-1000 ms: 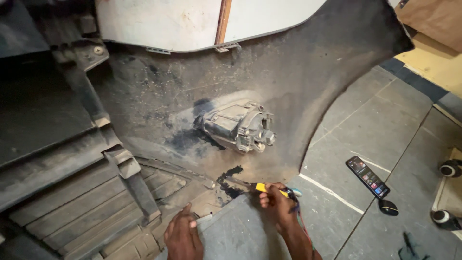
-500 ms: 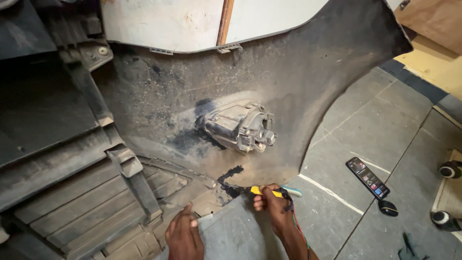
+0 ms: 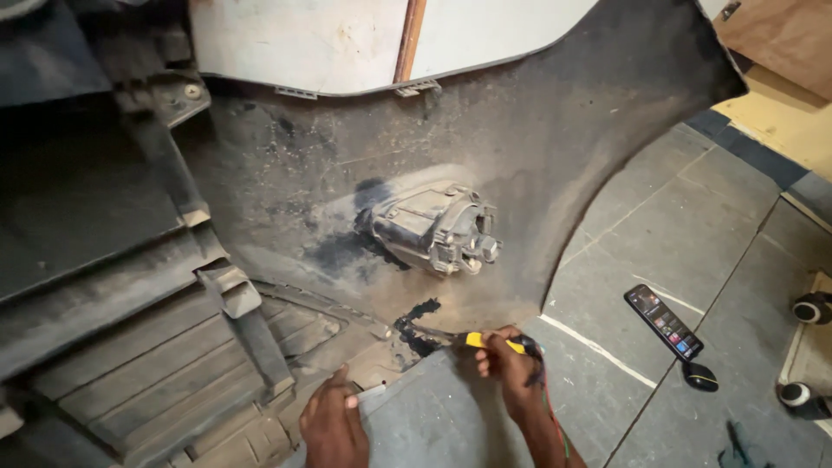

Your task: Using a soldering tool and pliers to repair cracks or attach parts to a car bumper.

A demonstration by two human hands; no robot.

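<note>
One large car bumper (image 3: 537, 139), seen from its dusty grey inner side, fills most of the view and lies on a grey tiled floor (image 3: 693, 260). It stretches away above and to the left of both hands. One lamp housing (image 3: 433, 227), grey and round-backed, is fixed to the bumper's inside, well above the hands.

Two bare hands show at the bottom edge. The right hand (image 3: 511, 373) is closed around one yellow-handled tool (image 3: 485, 341), whose tip points left toward a dark, torn patch (image 3: 418, 329) in the bumper just beside the hand. A few thin coloured wires (image 3: 548, 399), red and green among them, trail down along the right wrist. The left hand (image 3: 334, 425) lies flat on the bumper's lower edge, fingers together, holding nothing that can be seen, a little to the left of the right hand.

To the right of the right hand, well apart on the floor, lies one phone (image 3: 663, 321) with its screen lit. Just past the phone's lower end sits one small dark object (image 3: 698, 376). Farther right, at the frame edge, are two black caster wheels (image 3: 810, 308).
</note>
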